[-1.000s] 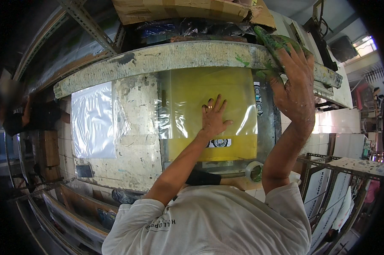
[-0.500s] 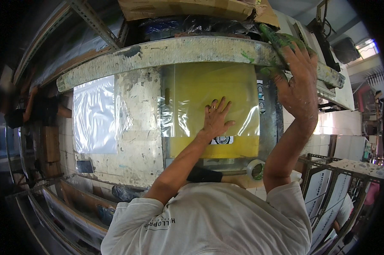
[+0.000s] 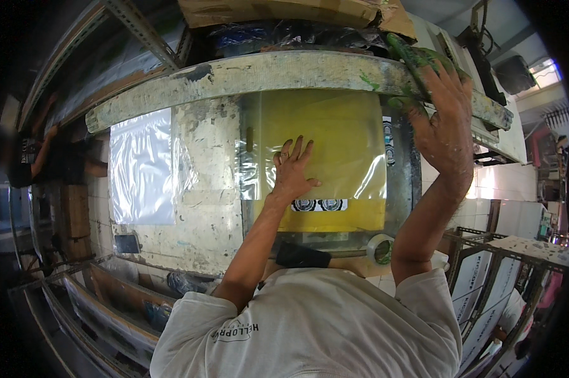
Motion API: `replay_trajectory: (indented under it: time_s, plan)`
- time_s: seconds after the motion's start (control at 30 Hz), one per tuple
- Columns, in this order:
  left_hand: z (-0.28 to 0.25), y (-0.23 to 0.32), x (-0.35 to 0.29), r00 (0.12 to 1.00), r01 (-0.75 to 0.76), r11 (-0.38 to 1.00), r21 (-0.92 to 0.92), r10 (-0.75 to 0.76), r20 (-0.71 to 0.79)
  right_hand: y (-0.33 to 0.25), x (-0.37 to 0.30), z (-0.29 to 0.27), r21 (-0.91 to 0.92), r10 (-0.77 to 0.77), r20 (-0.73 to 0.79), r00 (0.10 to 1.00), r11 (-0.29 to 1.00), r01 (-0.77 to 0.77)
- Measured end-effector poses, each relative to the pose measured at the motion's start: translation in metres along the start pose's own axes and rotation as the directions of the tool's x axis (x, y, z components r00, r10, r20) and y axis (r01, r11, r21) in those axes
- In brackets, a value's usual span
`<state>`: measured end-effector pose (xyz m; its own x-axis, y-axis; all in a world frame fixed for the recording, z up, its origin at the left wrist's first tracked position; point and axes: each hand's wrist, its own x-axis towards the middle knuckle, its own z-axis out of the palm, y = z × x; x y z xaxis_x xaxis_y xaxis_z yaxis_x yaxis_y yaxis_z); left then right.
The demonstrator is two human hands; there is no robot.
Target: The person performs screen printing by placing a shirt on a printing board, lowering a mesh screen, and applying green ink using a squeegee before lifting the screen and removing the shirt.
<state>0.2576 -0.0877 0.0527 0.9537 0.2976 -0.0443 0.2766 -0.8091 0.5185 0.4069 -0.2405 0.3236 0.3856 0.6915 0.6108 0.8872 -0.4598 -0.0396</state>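
Observation:
My left hand (image 3: 292,175) lies flat, fingers spread, on a clear plastic bag or sheet (image 3: 347,138) spread over a yellow panel (image 3: 354,220). Two black-and-white round printed labels (image 3: 319,205) show below the plastic's near edge. At the far right, my right hand (image 3: 447,120) bends its fingers over a green-smeared piece (image 3: 405,55) at the end of a long, pale, paint-crusted beam (image 3: 265,74). Its thumb sits on the near side. What exactly the fingers grip there is partly hidden.
A shiny white plastic bag (image 3: 141,167) lies on the stained table (image 3: 209,145) at left. Near the front edge are a tape roll (image 3: 380,249) and a dark cloth-like piece (image 3: 302,255). Cardboard (image 3: 284,12) stands behind the beam; another person (image 3: 61,154) is far left.
My left hand has slid leftward across the clear plastic, uncovering more of the labels. My right hand has stayed at the beam's end.

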Motion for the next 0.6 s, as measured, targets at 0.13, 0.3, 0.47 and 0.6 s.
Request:
replay_trajectory:
  time_s: [0.13, 0.3, 0.47, 0.6]
  plan:
    - [0.007, 0.002, -0.01, 0.998, 0.04, 0.997, 0.065, -0.043, 0.042, 0.002, -0.002, 0.001, -0.005, 0.003, 0.003, 1.0, 1.0, -0.003]
    - [0.015, 0.006, -0.014, 0.994, 0.102, 0.986, 0.135, -0.108, 0.034, 0.001, -0.001, -0.001, 0.006, 0.006, 0.013, 1.0, 1.0, -0.006]
    - [0.015, 0.019, -0.015, 0.977, 0.213, 0.961, 0.174, -0.213, -0.021, -0.005, -0.004, -0.001, -0.006, 0.133, 0.116, 0.984, 0.991, -0.134]
    - [0.005, 0.021, -0.027, 0.985, 0.127, 0.986, 0.108, -0.113, -0.13, -0.011, -0.008, -0.017, -0.025, 0.197, 0.193, 0.961, 0.98, -0.196]
